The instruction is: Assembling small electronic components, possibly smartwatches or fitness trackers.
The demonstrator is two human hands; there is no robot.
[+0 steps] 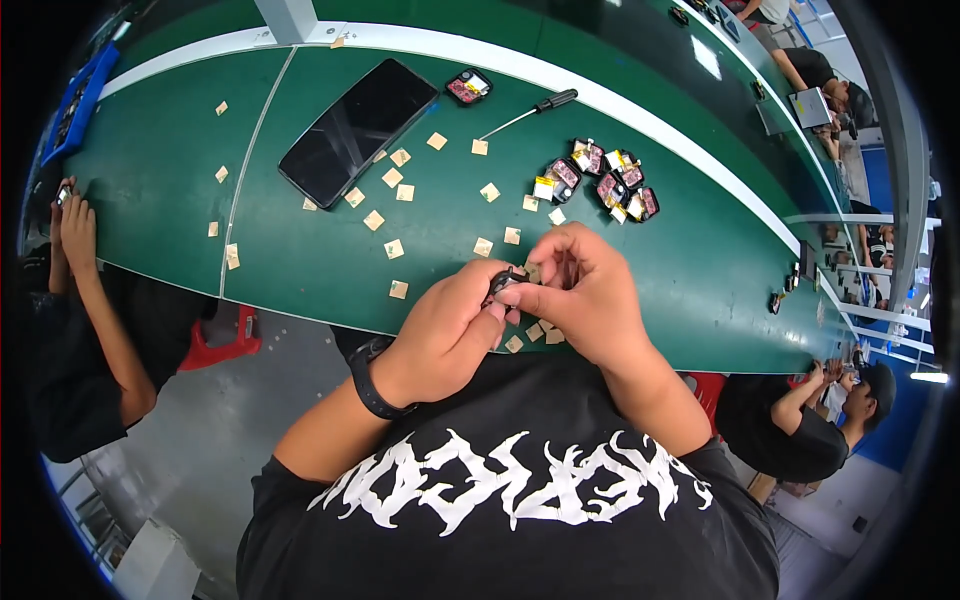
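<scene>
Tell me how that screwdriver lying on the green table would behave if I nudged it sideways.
The screwdriver would probably roll: its black handle looks round and it lies flat on the smooth green table. It looks stiff, with a thin straight metal shaft, and light for its length. Its heavier handle end may make it swing rather than slide straight.

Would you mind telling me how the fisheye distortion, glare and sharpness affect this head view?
In the head view, the green table and its white edge stripe bow strongly toward the dark rim; ceiling lights glare off the table's far side and faintly off the black phone; the left hand and right hand holding the small black part are fairly sharp, while people at the edges are compressed and soft.
</scene>
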